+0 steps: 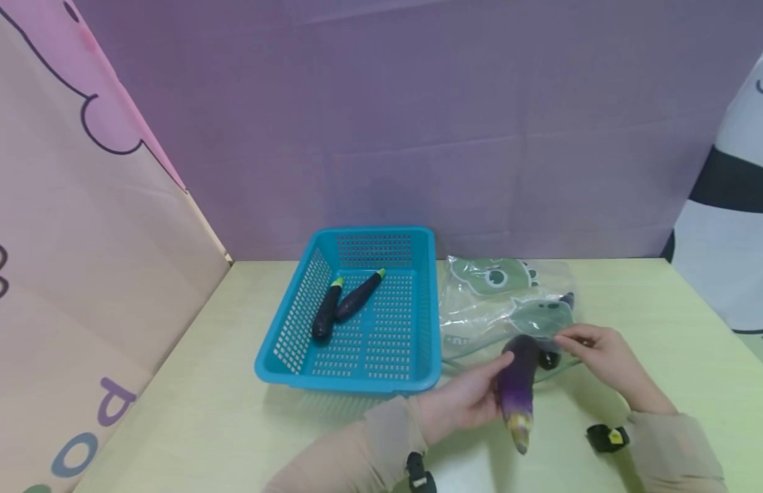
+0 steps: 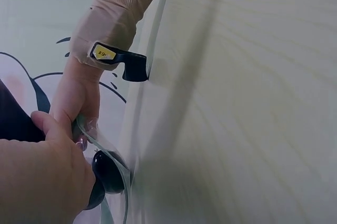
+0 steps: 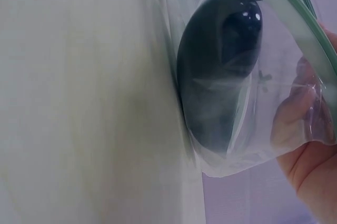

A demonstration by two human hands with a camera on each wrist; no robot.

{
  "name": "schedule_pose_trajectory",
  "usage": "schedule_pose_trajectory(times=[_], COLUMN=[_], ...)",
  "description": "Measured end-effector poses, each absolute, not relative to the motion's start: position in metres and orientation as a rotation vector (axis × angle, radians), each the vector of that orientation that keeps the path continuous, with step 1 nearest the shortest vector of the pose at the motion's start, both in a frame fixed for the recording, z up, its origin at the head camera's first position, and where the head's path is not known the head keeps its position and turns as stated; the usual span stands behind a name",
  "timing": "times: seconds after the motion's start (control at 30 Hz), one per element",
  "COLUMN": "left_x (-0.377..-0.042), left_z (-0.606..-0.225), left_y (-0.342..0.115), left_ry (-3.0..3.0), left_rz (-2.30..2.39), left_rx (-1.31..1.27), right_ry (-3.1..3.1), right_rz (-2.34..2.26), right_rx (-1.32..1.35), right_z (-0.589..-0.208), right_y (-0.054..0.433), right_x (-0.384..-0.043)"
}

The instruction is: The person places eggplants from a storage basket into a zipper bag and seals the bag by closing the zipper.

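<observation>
My left hand [image 1: 464, 400] grips a dark purple eggplant [image 1: 518, 383] whose pale stem end points toward me. Its far, rounded end is at the mouth of a clear zip bag [image 1: 480, 311] with green printed shapes. At the right side of that opening, my right hand [image 1: 603, 356] pinches the bag's edge. Another eggplant [image 3: 218, 71] lies inside the bag, seen through the plastic in the right wrist view. The left wrist view shows the left hand [image 2: 45, 182] close to the right hand [image 2: 76, 98] beside the bag's green rim.
Left of the bag stands a blue perforated basket [image 1: 436, 308]. Two smaller eggplants [image 1: 327, 311] lie in it, touching near their lower ends. The pale wooden table [image 1: 190, 383] meets a purple cloth backdrop [image 1: 418, 137] behind and a printed cloth on the left.
</observation>
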State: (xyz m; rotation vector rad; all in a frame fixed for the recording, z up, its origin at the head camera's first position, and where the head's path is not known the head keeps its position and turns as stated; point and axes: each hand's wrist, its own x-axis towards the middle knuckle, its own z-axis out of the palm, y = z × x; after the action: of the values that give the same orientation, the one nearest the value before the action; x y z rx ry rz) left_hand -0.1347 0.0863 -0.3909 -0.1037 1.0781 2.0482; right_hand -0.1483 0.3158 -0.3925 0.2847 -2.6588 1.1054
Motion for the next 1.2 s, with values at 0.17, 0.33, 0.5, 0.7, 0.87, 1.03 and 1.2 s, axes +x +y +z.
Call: schedule_pose_trajectory(times=[0.17,0.33,0.5,0.7,0.87,1.03,1.2], left_x=[-0.136,-0.136,-0.137,-0.141,-0.145,-0.149,-0.151], left_z=[-0.392,-0.392,-0.389,-0.391,-0.393,-0.394,-0.397], left_y=[0.089,0.093,0.097,0.102,0.105,0.107,0.109], left_ry=[1.018,0.946,0.897,0.874,0.851,0.839,0.83], left_rz=[2.109,2.164,2.207,2.247,2.277,2.293,2.299], left_rx=[-0.182,-0.225,-0.268,-0.306,-0.342,-0.372,-0.352], right_ry=[-2.653,-2.649,-2.651,-2.656,-2.675,-2.671,-2.68], right_rz=[1.125,1.129,1.136,1.134,1.129,1.123,1.124], right_rx=[0.289,0.294,0.291,0.303,0.3,0.296,0.297], right_z=[-0.393,-0.393,-0.394,-0.393,-0.393,-0.392,-0.394], right_y=[0.316,0.316,0.317,0.318,0.318,0.318,0.318], right_x=[-0.149,-0.149,-0.15,-0.15,-0.15,-0.151,-0.151])
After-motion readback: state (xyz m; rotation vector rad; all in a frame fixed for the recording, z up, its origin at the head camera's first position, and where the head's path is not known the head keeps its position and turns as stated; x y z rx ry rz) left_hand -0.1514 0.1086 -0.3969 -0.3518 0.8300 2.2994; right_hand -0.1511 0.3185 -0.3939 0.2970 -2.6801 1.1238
